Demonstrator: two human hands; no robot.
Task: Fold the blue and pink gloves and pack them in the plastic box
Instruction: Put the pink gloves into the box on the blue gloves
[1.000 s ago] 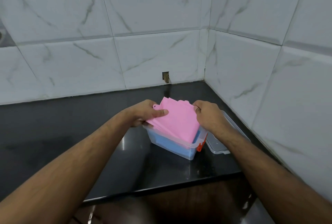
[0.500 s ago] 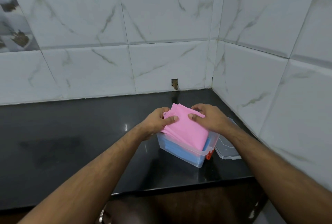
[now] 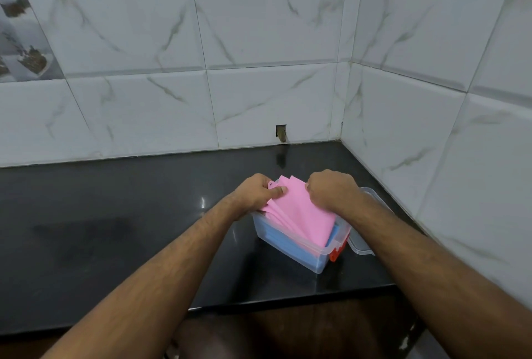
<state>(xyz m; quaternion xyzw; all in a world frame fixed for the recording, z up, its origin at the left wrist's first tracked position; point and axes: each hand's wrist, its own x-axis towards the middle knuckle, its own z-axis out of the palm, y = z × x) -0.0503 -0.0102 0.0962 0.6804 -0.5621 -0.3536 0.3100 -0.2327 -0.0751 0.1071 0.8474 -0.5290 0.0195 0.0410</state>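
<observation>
A clear plastic box point(image 3: 290, 252) with an orange latch point(image 3: 336, 255) stands on the black counter near the right wall. Folded blue gloves point(image 3: 288, 243) lie inside it. A folded stack of pink gloves point(image 3: 299, 214) leans out of the box, its lower end inside and its upper end tilted toward the far side. My left hand point(image 3: 259, 193) pinches the stack's upper left corner with thumb on top. My right hand point(image 3: 331, 191) grips the upper right edge, fingers curled over it.
The box's clear lid point(image 3: 365, 243) lies on the black counter point(image 3: 115, 229) just right of the box, close to the tiled side wall point(image 3: 431, 157). The counter's front edge point(image 3: 259, 304) runs just below the box. A small hole point(image 3: 281, 131) sits in the back wall.
Both hands have pushed the pink stack lower into the box. My right hand has gone from flat fingers on the stack to fingers curled over its edge.
</observation>
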